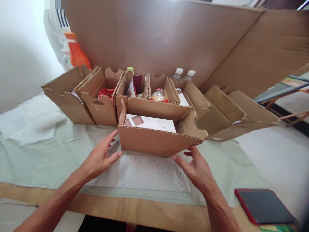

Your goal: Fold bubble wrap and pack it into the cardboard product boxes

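A brown cardboard bin (154, 141) with a cut-down front stands crosswise before a row of similar bins. Inside it lies a white box (151, 123) with brown squares printed at one end. My left hand (101, 158) is beside the bin's left end, fingers apart and holding nothing. At the bin's lower right corner is my right hand (193, 166), thumb and fingers spread; the fingertips are at or partly behind the cardboard, and I cannot tell whether they touch. A sheet of bubble wrap (149, 174) lies flat between my hands, reaching the bin's lower edge.
Behind stand several cardboard bins (103, 112) with packets inside, and white-capped bottles (178, 73). A tall cardboard panel (154, 35) closes off the back. Crumpled bubble wrap (31, 116) lies left, an orange bottle (76, 51) behind it. A red-cased tablet (265, 206) is at front right.
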Demonstrator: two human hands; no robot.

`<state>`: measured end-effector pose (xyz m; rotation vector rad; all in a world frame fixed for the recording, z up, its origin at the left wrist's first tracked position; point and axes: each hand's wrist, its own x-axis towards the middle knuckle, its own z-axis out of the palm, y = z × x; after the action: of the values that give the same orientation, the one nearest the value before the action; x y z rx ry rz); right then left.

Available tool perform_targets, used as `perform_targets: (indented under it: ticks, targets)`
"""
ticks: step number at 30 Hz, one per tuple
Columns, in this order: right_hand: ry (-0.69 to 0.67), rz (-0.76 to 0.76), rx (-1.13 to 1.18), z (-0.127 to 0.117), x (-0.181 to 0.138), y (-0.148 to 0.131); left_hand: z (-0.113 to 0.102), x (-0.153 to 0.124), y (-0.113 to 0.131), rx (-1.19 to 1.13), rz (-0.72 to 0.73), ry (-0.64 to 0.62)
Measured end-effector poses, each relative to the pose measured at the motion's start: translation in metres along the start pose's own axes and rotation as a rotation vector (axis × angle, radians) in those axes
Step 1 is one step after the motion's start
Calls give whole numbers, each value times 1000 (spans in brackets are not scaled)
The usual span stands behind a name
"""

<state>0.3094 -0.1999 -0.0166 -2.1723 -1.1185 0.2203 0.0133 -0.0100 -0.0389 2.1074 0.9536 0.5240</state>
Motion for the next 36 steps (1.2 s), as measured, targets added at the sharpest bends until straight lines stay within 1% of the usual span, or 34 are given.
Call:
perform_targets:
  ticks: [2, 4, 7, 10, 12, 13, 15, 16, 17, 18, 19, 20, 21, 22, 23, 24, 25, 26, 27, 29, 31, 33, 34, 36]
  targets:
    - [-76, 15, 35, 8, 14, -2, 12, 9, 6, -36, 46, -39]
    - [-124, 21, 62, 15, 24, 1, 22, 15, 10, -20, 55, -37]
    - [-129, -4, 100, 19, 34, 4, 31, 21, 15, 30, 40, 31]
    - [-131, -24, 115, 16, 33, 5, 31, 22, 15, 59, 61, 75]
    - [-108, -36, 103, 11, 23, 7, 27, 14, 14, 91, 93, 133]
    - [-64, -36, 94, 8, 15, 8, 24, 7, 14, 109, 105, 181]
    - [81, -17, 60, 3, -5, 9, 19, -12, 15, 146, 116, 295]
    - [145, -22, 37, 4, -17, 8, 18, -22, 18, 154, 132, 328]
    - [177, -65, 17, 8, -29, 3, 18, -32, 20, 147, 164, 323]
    - [165, -150, -2, 15, -40, -4, 19, -40, 23, 123, 199, 276]
    - [108, -273, -21, 26, -49, -14, 21, -46, 25, 85, 224, 200]
    - [14, -420, -44, 39, -57, -25, 23, -49, 25, 37, 220, 112]
    - [-100, -556, -74, 54, -61, -37, 25, -49, 24, -17, 177, 32]
    - [-206, -649, -117, 68, -64, -46, 26, -46, 21, -78, 85, -30]
    - [-303, -715, -161, 79, -64, -51, 26, -41, 17, -156, -41, -68]
    - [-373, -747, -199, 87, -63, -52, 24, -35, 11, -259, -176, -90]
    - [-409, -751, -230, 89, -63, -46, 21, -29, 5, -389, -303, -111]
    - [-411, -729, -257, 86, -64, -35, 17, -23, 0, -531, -411, -137]
    - [-385, -682, -282, 77, -67, -19, 13, -19, -5, -664, -488, -167]
    - [-259, -541, -350, 50, -72, 22, 6, -16, -9, -838, -555, -212]
    - [-138, -412, -427, 19, -75, 63, 1, -17, -8, -876, -560, -223]
    - [-22, -346, -427, -4, -73, 89, -2, -21, -4, -820, -515, -175]
    - [21, -326, -419, -10, -70, 95, -4, -23, -2, -751, -473, -137]
    - [63, -314, -401, -12, -60, 92, -10, -25, 1, -509, -351, -33]
